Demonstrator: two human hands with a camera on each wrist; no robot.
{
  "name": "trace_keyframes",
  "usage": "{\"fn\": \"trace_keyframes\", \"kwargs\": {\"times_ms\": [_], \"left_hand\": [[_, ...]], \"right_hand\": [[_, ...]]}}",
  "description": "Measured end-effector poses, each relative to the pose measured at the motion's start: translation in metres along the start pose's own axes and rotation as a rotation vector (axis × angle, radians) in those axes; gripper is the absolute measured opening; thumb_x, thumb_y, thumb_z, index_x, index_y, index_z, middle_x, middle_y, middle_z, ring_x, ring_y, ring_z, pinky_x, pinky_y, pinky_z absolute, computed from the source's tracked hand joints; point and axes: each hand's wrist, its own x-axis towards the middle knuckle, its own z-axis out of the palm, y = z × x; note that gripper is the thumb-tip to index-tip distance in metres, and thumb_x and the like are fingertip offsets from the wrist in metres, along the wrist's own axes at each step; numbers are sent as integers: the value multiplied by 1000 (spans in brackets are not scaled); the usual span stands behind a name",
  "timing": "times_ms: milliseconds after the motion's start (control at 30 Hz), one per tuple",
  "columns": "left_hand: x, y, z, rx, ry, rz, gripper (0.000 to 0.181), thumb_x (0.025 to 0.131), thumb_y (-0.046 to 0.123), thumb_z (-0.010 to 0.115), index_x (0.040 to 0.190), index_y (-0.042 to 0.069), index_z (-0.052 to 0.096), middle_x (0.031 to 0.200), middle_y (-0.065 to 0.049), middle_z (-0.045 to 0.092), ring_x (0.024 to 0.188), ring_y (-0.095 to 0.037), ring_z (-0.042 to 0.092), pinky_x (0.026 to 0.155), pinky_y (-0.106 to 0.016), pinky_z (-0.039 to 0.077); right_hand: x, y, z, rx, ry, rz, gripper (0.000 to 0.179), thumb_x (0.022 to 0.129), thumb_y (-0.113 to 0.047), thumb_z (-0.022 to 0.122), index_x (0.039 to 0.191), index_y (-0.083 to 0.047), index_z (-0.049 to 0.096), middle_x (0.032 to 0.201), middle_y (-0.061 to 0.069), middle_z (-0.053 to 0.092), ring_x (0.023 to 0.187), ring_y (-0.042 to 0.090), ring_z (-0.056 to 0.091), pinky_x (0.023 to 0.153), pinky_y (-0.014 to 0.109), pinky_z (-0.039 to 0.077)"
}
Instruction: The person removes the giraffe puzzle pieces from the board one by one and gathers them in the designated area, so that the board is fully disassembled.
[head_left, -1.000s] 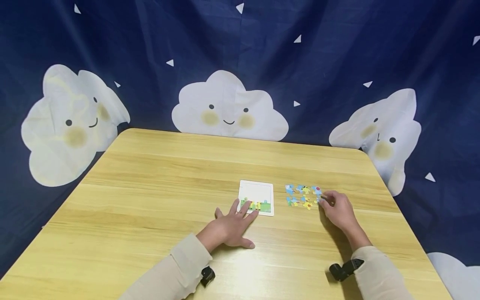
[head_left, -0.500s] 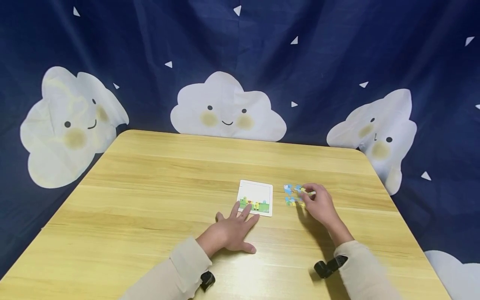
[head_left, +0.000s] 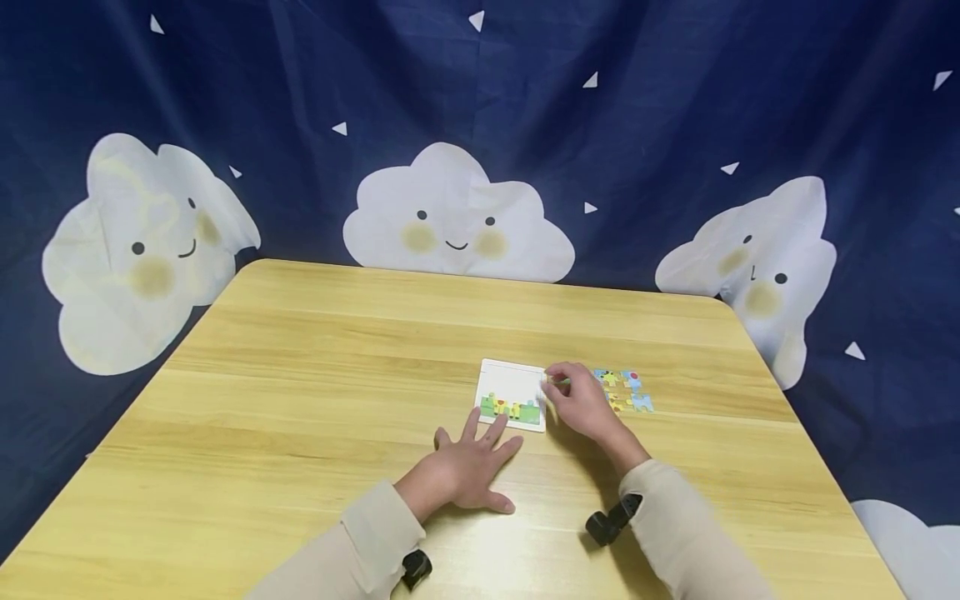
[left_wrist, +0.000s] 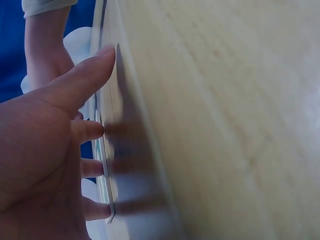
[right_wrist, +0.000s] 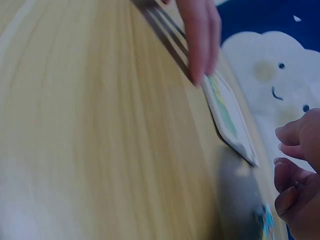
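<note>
A white square puzzle board [head_left: 513,382] lies on the table, with joined green and yellow pieces [head_left: 529,413] along its near edge. My left hand [head_left: 468,473] is spread flat, its fingertips touching that near edge; the left wrist view shows the straight fingers [left_wrist: 91,168] against the board's rim [left_wrist: 109,200]. Beside the board's right edge, my right hand [head_left: 587,407] pinches a small puzzle piece, of which only a greenish sliver [head_left: 562,381] shows. The right wrist view has those curled fingers [right_wrist: 295,135], the piece hidden. Behind this hand lie several loose blue and yellow puzzle pieces [head_left: 632,380], partly covered.
The wooden table [head_left: 337,367] extends all round the board. A dark blue curtain [head_left: 285,83] with white clouds hangs behind its far edge. Black wrist cameras [head_left: 613,521] sit at both beige sleeves [head_left: 678,521].
My right hand has moved left from the right end of the loose pieces, across them, to the board's right edge. My left hand has slid slightly toward me, uncovering more of the joined pieces.
</note>
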Motion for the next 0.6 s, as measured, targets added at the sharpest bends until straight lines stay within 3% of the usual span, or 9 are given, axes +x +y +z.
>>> {"fn": "trace_keyframes", "kwargs": {"times_ms": [200,600], "left_hand": [[0,2,1,24,11,-1,90,76,72,54,150,33,22,159,-4,7,142,-43,8,92,-72,30],[2,4,3,71,24,-8,87,76,74,52,149,33,26,159,-4,10,142,-43,10,89,-72,32]], "right_hand": [[2,-13,21,-30,-73,-19,25,88,-14,66,110,-3,64,92,9,58,77,18,52,67,30,44],[6,-32,38,-56,-132,-100,22,87,-12,66,108,-3,65,94,7,59,76,15,54,69,31,47]]}}
